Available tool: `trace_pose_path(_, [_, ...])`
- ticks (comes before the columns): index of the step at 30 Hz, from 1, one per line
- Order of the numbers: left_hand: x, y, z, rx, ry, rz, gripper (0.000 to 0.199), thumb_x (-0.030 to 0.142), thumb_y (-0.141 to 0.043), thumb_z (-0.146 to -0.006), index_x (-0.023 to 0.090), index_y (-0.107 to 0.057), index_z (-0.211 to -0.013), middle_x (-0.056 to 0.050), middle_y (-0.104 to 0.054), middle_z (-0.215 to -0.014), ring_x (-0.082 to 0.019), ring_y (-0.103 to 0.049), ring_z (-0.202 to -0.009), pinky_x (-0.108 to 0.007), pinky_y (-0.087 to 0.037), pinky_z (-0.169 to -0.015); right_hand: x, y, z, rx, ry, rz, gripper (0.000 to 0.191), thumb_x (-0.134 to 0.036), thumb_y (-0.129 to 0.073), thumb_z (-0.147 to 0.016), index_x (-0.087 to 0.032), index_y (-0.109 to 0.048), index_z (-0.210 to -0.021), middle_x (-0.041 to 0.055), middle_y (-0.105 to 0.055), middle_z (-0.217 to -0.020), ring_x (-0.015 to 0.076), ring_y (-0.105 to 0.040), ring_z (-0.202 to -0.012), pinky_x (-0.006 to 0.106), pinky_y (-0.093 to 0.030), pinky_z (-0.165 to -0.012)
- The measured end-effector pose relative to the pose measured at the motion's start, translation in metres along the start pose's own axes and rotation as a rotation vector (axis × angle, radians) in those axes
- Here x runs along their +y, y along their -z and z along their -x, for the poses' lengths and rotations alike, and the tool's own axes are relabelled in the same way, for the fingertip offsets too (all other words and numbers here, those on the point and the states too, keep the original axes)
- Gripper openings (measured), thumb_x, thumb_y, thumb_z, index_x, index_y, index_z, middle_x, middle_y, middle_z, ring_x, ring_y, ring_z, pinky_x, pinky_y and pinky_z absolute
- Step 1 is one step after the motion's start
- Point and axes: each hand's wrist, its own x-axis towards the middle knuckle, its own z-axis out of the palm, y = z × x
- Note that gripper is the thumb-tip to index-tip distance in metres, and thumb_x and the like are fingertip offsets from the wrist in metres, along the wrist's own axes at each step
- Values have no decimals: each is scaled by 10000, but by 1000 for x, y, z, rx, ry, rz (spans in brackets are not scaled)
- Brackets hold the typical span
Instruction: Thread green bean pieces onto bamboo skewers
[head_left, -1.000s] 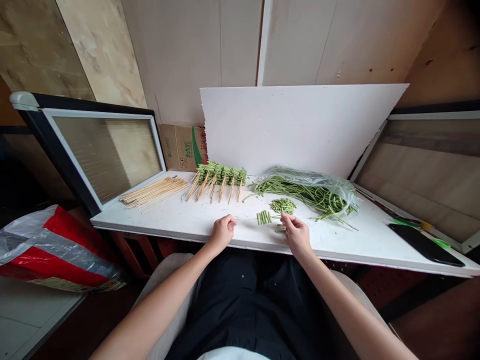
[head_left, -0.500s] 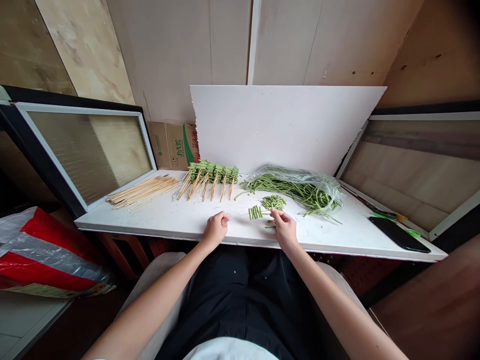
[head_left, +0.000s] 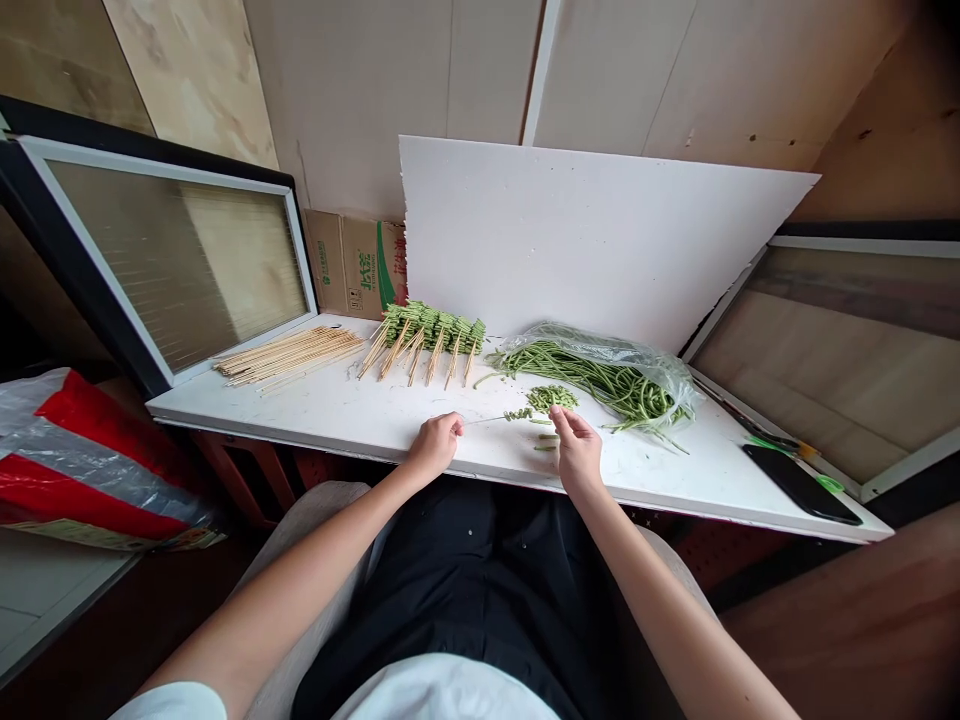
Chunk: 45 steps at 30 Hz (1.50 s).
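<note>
My left hand (head_left: 437,446) is closed around the near end of a thin skewer (head_left: 487,420), which points right above the table. Several cut green bean pieces (head_left: 517,414) are threaded side by side near its far end. My right hand (head_left: 578,450) pinches at the skewer's tip, apparently on a bean piece mostly hidden by the fingers. Just behind that hand lies a small pile of cut bean pieces (head_left: 553,396), with a few loose pieces (head_left: 545,446) in front. Filled bean skewers (head_left: 439,328) are stacked at the back, sticks facing me.
Bare skewers (head_left: 292,356) lie in a heap at left. Long green beans (head_left: 600,376) spill from a clear plastic bag (head_left: 645,358). A black phone (head_left: 799,484) rests at right near scissors-like tools. A cardboard box (head_left: 352,262) and white board (head_left: 585,235) stand behind the table (head_left: 360,425).
The threaded bean pieces have turned, now appearing flatter and more end-on. My right hand has shifted slightly right, and the head view has tilted.
</note>
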Motion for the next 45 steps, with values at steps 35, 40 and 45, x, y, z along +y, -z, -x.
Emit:
trace_pose_path(35, [-11,0,-2,-53,-66,64,314,-39,-507,-830,189,-718,-873,-47,-773,-876,-198,-728,-845,-280,-547,-777,10,-14,11,-124,-24,17,409,-600,-878,-740,-217,-798,-858,82,-788,-996,268,-709,-962,359,-548,-816])
trace_pose_path(40, [-8,3,-2,-51,-80,71,306,-42,-512,-833,182,-718,-865,-49,-776,-879,-194,-720,-833,-278,-540,-774,12,-15,12,-123,-44,-19,453,-597,-924,-677,-214,-811,-890,88,-801,-1046,278,-722,-993,364,-562,-833])
trace_pose_path(45, [-8,5,-3,-13,-59,78,276,-17,-515,-863,174,-713,-879,-49,-769,-853,-185,-710,-772,-273,-526,-728,12,-2,-2,-123,-7,-40,571,-685,-833,-764,-210,-815,-1080,119,-790,-1208,319,-720,-1138,405,-581,-890])
